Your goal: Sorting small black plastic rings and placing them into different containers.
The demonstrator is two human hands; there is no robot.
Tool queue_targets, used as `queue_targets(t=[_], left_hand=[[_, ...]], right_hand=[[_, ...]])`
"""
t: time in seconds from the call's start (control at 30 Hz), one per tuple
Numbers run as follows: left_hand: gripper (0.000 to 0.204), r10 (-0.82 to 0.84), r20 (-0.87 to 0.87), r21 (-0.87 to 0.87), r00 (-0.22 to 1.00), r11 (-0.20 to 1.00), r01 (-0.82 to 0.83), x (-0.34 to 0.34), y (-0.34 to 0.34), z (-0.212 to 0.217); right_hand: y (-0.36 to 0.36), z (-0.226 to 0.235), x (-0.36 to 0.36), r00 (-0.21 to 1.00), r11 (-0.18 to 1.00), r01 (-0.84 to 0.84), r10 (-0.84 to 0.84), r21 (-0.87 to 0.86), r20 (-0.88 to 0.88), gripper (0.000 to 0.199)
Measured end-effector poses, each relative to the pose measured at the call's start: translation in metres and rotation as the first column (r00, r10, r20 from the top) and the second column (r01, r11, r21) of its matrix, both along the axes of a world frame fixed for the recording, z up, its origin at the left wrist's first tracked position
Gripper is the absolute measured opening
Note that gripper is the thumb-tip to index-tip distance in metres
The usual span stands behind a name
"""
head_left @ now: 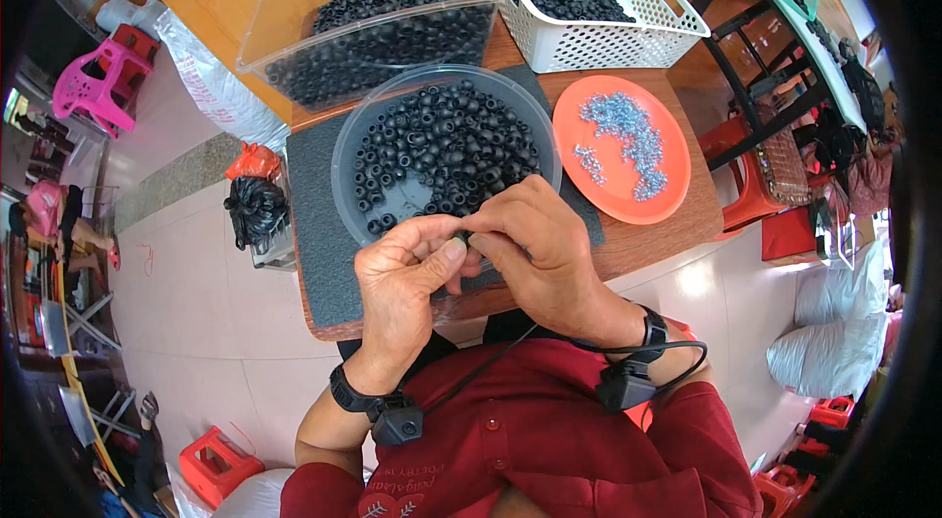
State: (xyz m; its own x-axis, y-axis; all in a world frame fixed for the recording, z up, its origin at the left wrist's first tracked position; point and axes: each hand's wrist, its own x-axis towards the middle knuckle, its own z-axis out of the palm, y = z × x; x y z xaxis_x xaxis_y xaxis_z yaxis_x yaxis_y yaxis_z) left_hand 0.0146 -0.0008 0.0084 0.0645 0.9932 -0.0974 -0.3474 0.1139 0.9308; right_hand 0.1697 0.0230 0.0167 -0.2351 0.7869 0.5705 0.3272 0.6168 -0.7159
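Note:
Above the near rim of a round clear tub, my two hands meet fingertip to fingertip. My left hand is closed in a pinch on a small black part, mostly covered by the fingers. My right hand pinches right against it, and whatever sits between its fingertips is too small to make out. Many small black hollow caps fill the tub, with a bare patch of its bottom at the lower left. To the right, an orange plate carries a scatter of tiny shiny silvery-blue pieces.
Behind the tub stand a clear plastic box of black caps and a white perforated basket holding more. A dark mat lies under the tub on the wooden table. A black bag sits left of the table.

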Motion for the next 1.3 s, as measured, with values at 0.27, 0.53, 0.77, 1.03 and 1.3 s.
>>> queue_targets(t=[0.27,0.53,0.77,1.03,1.3], left_hand=[[0.017,-0.041,0.043,-0.059,0.998,0.997,0.043,0.0,0.003,0.002],[0.014,-0.066,0.103,-0.107,0.993,0.991,0.077,0.0,0.006,0.005],[0.012,-0.053,0.236,-0.134,0.97,0.987,0.087,-0.001,0.007,0.006],[0.01,0.044,0.238,-0.167,0.97,0.986,-0.004,0.006,0.009,0.016],[0.013,0.031,0.16,-0.193,0.987,0.981,0.0,0.002,0.008,0.006]], right_hand=[[0.0,-0.004,0.001,0.996,0.992,0.074,-0.078,0.102,0.034,0.016],[-0.006,-0.007,0.0,0.996,0.991,0.091,-0.089,0.094,-0.019,0.021],[-0.01,-0.004,-0.002,0.998,0.994,0.062,-0.059,0.093,-0.032,0.027],[0.001,-0.008,-0.008,0.991,0.969,0.068,-0.092,0.236,0.095,0.044],[0.008,-0.017,-0.009,0.974,0.896,0.078,-0.162,0.436,0.158,0.042]])
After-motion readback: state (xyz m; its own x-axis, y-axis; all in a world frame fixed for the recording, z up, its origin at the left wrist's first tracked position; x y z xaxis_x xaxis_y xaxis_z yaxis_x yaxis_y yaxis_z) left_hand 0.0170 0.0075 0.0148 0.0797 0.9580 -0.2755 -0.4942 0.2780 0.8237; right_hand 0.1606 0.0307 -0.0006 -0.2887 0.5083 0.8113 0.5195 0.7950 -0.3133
